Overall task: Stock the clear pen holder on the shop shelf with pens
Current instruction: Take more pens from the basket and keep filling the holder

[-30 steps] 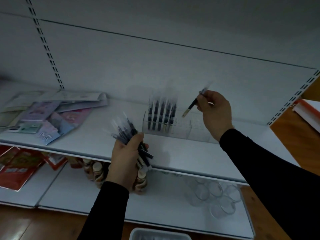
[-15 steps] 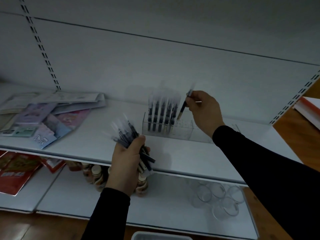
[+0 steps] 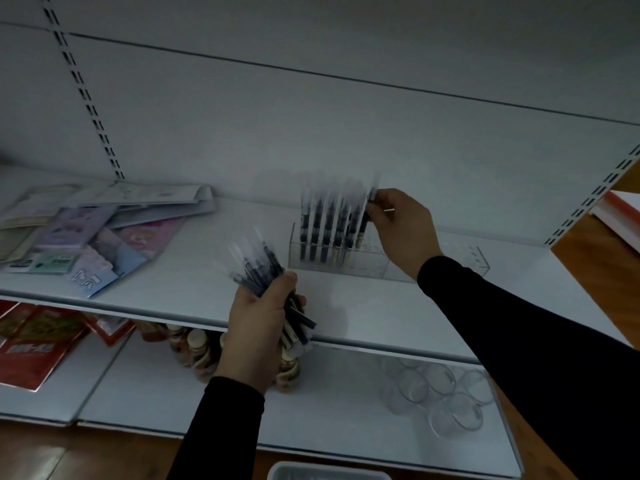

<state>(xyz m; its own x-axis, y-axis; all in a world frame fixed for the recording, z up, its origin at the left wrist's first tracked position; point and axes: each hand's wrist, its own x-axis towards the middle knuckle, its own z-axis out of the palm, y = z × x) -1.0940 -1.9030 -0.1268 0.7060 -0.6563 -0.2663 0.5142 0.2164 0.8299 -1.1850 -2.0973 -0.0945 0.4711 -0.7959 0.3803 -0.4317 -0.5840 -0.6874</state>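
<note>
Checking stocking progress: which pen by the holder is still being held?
The rightmost pen, pinched by the right hand, tip barely entering the clear holder; the others stand free.

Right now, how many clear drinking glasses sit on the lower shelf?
About 7 clear glasses, clustered at the right end of the lower shelf, below the pen holder. They overlap and are see-through, so the count is uncertain.

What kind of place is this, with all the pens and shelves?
It looks like a small shop. White slotted shelving holds goods for sale: a clear pen holder with pens, stationery packets, and bottles and clear cups below. The left hand grips a bundle of pens for stocking.
</note>
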